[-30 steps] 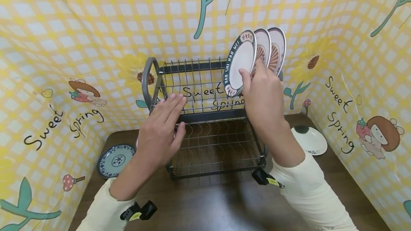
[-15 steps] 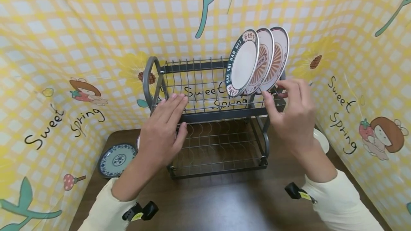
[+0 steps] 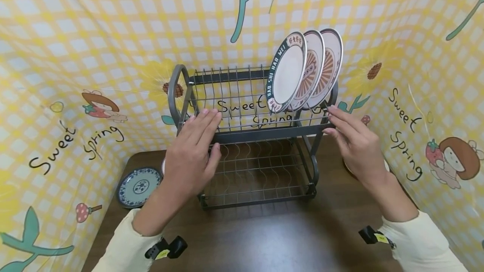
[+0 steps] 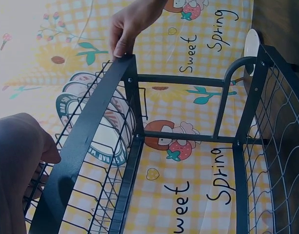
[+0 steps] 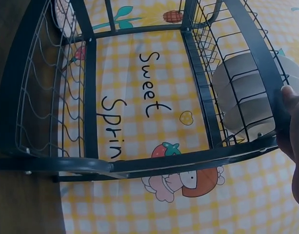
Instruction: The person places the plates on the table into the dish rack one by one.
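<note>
A dark grey two-tier dish rack [image 3: 261, 134] stands on the table. Three round plates [image 3: 286, 71] lean upright in the right part of its upper tier; the foremost has a green lettered rim. My left hand [image 3: 191, 152] rests on the upper tier's left front, fingers stretched over the wires and thumb in front. At the opposite front corner, my right hand [image 3: 357, 148] pinches the rack frame between fingers and thumb. The left wrist view shows that right hand [image 4: 132, 29] on the corner, near the plates [image 4: 98, 117]. Plate backs [image 5: 247, 97] appear in the right wrist view.
A blue-patterned plate [image 3: 140, 187] lies left of the rack on the brown table [image 3: 257, 234]. Right of the rack, a pale plate [image 5: 65, 17] is mostly covered by my right hand in the head view. Yellow checked cloth [image 3: 124, 20] walls the back and sides.
My right hand has let go of the plates and moved right and down to the rack's right front corner. The plates stay standing. My left hand has kept its place.
</note>
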`<state>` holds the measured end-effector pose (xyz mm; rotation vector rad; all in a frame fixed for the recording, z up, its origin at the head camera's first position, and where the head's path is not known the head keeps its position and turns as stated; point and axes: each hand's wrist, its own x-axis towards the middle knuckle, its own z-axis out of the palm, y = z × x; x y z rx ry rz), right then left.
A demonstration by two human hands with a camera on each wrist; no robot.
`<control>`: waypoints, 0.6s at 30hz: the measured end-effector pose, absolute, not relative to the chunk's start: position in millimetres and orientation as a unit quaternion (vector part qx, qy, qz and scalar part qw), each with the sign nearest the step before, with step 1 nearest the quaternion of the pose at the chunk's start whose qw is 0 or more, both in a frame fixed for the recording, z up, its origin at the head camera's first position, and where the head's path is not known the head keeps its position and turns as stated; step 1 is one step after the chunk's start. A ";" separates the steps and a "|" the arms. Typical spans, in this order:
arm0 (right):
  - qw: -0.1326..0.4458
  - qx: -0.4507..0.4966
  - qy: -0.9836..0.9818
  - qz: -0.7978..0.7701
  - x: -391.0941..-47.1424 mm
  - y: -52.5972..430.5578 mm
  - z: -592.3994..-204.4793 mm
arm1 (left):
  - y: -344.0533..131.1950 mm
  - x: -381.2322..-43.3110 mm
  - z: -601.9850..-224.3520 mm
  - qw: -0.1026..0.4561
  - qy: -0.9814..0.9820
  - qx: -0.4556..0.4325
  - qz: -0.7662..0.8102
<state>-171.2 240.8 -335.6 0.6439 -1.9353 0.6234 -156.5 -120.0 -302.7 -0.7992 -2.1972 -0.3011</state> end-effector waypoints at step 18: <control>0.489 0.216 -0.803 0.264 -171.7 236.8 -331.3 | -138.6 -144.0 -296.1 0.478 -0.743 -0.321 -0.343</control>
